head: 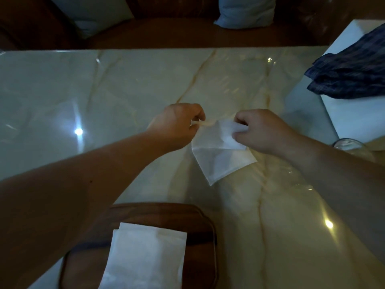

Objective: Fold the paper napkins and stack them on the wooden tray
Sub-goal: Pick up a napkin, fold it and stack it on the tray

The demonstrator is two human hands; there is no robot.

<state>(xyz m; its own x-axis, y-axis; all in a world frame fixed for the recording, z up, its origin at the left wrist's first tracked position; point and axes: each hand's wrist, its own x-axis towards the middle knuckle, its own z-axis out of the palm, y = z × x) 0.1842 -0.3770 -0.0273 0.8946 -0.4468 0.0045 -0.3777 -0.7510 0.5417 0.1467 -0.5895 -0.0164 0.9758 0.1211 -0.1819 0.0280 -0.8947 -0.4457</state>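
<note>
A white paper napkin (218,155) hangs over the marble table, partly folded, its lower corner pointing down toward me. My left hand (177,126) pinches its upper left corner. My right hand (262,132) pinches its upper right edge. Both hands hold it just above the table's middle. Close to me lies the dark wooden tray (200,222), with a stack of folded white napkins (145,255) resting on it. My left forearm crosses over the tray's left part and hides it.
The glossy marble table (104,97) stretches left and far. A white box (354,117) with a dark blue cloth (350,76) on it stands at the right. A clear glass (350,146) sits by my right wrist. A bench with cushions (245,13) lies beyond.
</note>
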